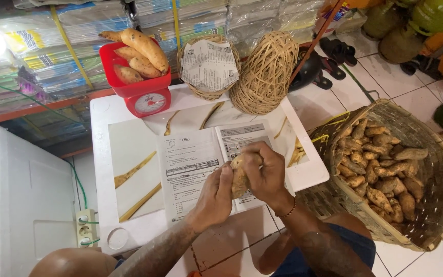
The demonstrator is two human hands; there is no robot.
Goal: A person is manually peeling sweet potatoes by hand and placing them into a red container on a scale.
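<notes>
Both hands meet over an open booklet (190, 166) lying on a white tabletop (129, 149). Between them is one pale brown sweet potato (239, 180). My left hand (212, 197) cups it from the left and my right hand (265, 169) wraps over its top and right side. The potato's lower end is hidden by my fingers. At the table's back left stands a red kitchen scale (147, 100) whose tray carries several sweet potatoes (138, 54).
A large woven basket (426, 154) with several sweet potatoes stands on the tiled floor to the right. Behind the booklet are a small wicker basket (208, 66) lined with paper and a ball of rattan strips (265, 72). A white box (21, 205) and a power strip (85, 228) sit left.
</notes>
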